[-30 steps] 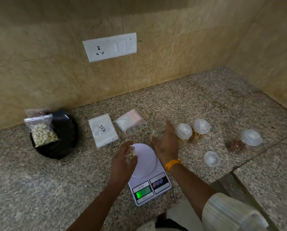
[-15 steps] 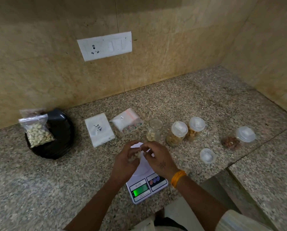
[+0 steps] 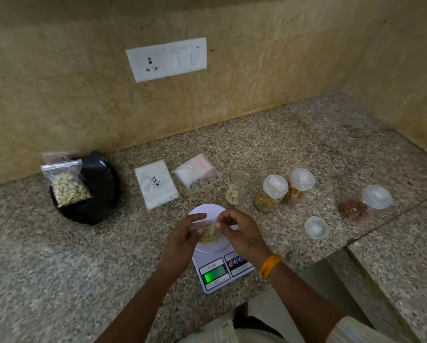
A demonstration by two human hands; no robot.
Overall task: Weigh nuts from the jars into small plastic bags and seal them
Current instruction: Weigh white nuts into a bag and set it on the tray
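Head view: small bag (image 3: 208,232) of cashews held over the scale (image 3: 221,258) pan, both hands pinching its top edge, left hand (image 3: 182,240) at the left end, right hand (image 3: 239,232) at the right. Hands and bag cover much of the pan. Behind, an open jar (image 3: 237,187), then two lidded jars (image 3: 271,193) (image 3: 299,185). Loose lid (image 3: 316,227) right of the scale, fourth jar (image 3: 367,201) on its side farther right. Empty bag packs (image 3: 156,184) (image 3: 196,173) behind left. Filled bag (image 3: 67,185) leans on black plates (image 3: 96,191), far left.

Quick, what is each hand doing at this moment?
Left hand: pinches the top of the small bag of cashews.
Right hand: pinches the same bag's top edge.
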